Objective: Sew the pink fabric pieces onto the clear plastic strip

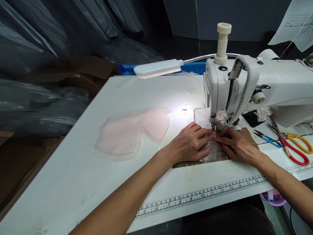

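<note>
A white sewing machine (276, 81) stands at the right, a small pale rose-shaped piece (221, 115) showing beside its needle area. My left hand (192, 143) rests just left of the presser foot (216, 126), its fingers bent and fingertips pressed down. Opposite it, my right hand (236, 147) comes in from the right, fingers bent together and almost meeting the left fingertips. Whatever they grip is hidden or too small to name. Beneath both hands lies a brown sheet (188, 164) with a clear, shiny layer between them. A sheer pink fabric piece (129, 130) lies flat at left.
Blue thread snips (268, 138) and red- and yellow-handled scissors (294, 147) lie right of my right hand. A lamp (158, 68) lights the white table (97, 189). A printed ruler (195, 197) follows the front edge. Cardboard boxes (24, 173) stand at left.
</note>
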{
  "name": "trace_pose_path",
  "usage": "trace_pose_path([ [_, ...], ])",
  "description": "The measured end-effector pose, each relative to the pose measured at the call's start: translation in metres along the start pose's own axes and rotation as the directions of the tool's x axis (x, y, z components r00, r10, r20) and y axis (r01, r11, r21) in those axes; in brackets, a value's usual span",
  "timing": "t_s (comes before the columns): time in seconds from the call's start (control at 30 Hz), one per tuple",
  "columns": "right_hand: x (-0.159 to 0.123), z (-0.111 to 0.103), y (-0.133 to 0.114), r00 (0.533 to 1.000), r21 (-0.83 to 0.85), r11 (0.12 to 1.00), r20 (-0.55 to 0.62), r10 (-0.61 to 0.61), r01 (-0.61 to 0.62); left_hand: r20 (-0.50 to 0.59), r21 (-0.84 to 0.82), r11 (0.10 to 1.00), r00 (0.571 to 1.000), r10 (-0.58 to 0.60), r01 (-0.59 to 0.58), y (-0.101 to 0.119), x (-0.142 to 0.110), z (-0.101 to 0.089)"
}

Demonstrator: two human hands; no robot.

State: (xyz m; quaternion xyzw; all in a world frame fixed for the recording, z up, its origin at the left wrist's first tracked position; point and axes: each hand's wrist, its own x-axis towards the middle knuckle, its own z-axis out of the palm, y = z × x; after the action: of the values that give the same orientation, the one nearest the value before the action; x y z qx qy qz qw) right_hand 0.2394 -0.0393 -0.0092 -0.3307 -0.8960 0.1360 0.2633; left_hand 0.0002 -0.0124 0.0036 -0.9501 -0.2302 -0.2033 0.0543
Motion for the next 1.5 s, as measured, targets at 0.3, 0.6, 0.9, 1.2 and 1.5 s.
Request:
trace_pose_path([
  [0.3, -0.001, 0.004, -0.001, 0.998, -0.021, 0.998, 0.015, 0.058, -0.058, 0.032, 0.118, 0.987, 0.993, -0.111, 0.106, 0.001, 0.005, 0.005],
  [0.6, 0.002, -0.001, -0.002, 1.0, -0.005, 1.0, -0.021, 0.015, -0.015, -0.031, 0.068, 0.989, 0.991, -0.129, 0.131, -0.011, 0.012, -0.002],
  [0.9, 0.001, -0.004, -0.001, 0.996, 0.093, 0.991, -0.015, 0.093, -0.091, -0.018, 0.087, 0.987, 0.991, -0.136, 0.137, -0.031, 0.01, -0.01],
  [1.2, 0.005, -0.008, 0.001, 0.969, 0.143, 0.969, -0.116, 0.216, -0.199, -0.174, -0.26, 0.962, 0.984, 0.032, -0.078, 0.015, 0.0, -0.007],
  [1.5, 0.0, 0.0, 0.0, 0.998, -0.016, 0.999, -0.056, 0.039, -0.04, -0.235, -0.212, 0.969, 0.969, 0.073, -0.124, 0.019, -0.001, -0.001],
])
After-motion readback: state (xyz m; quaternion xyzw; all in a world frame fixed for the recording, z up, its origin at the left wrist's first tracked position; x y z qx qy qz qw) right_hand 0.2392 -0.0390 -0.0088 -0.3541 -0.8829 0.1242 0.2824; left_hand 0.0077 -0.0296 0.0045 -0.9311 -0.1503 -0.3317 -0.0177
